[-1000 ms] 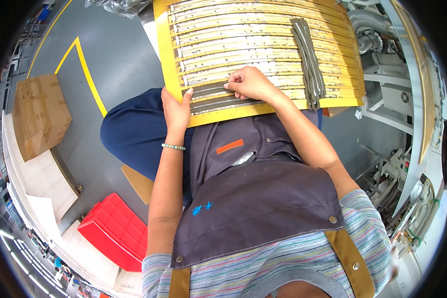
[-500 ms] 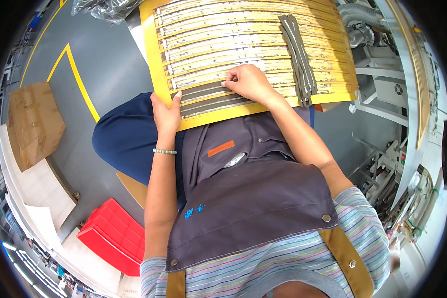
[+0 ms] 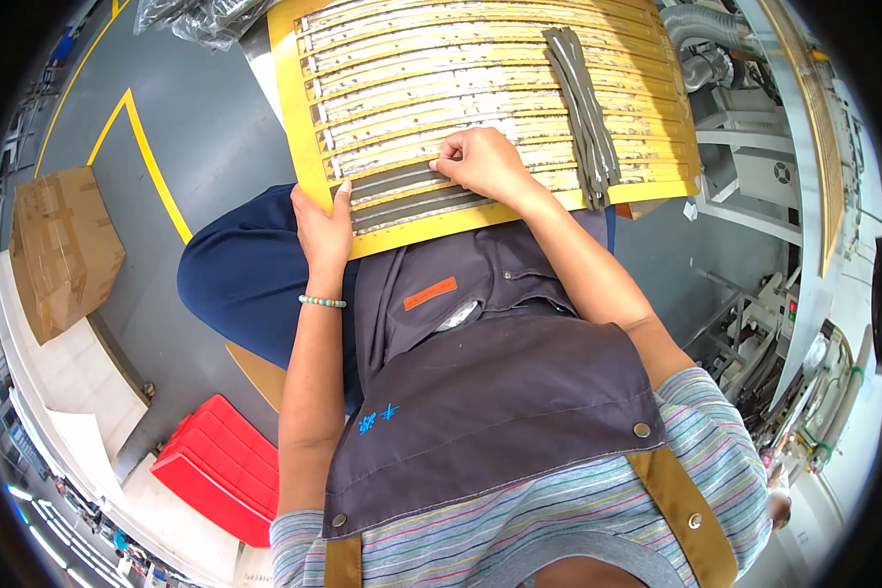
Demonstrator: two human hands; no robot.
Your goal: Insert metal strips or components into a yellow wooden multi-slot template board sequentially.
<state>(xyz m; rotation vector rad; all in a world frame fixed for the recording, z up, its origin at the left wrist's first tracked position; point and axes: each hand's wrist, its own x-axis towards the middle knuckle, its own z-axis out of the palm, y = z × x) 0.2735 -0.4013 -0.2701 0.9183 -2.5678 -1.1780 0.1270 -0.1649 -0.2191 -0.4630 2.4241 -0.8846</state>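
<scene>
Yellow board (image 3: 285, 98): spreads under and beyond both hands, its near edge against the apron; long slotted rows run crosswise, and most of those ahead of the fingers show a pale, bright surface without a dark strip.
Apron (image 3: 500, 412): dark, directly behind the fingers on the body side.
Cardboard box (image 3: 69, 250): on the floor side, well apart to the left of the left fingers.
Red bin (image 3: 220, 465): behind and left of the left fingers, well clear of the board.
Bundle of grey strips (image 3: 580, 113): lies across the rows, right of the right fingers and reaching farther from the body; it looks like the supply for the remaining rows.
Right hand (image 3: 480, 162): thumb and forefinger curled together on the upper strip; whether they pinch it or only press down, I cannot tell.
Left hand (image 3: 321, 220): clasps the board's left edge, thumb on top at the strip's end, other fingertips hidden.
Lower strip (image 3: 412, 206): dark grey with a pale centre line, on the body side of both hands' fingertips; seemingly seated in its row.
Upper strip (image 3: 392, 179): runs between left thumb and right fingertips; step in hand, I judge, is bedding it along its row.
Right fingertips: the next move seems to call for following the row rightward with even pressure, the left thumb anchoring that end.
</scene>
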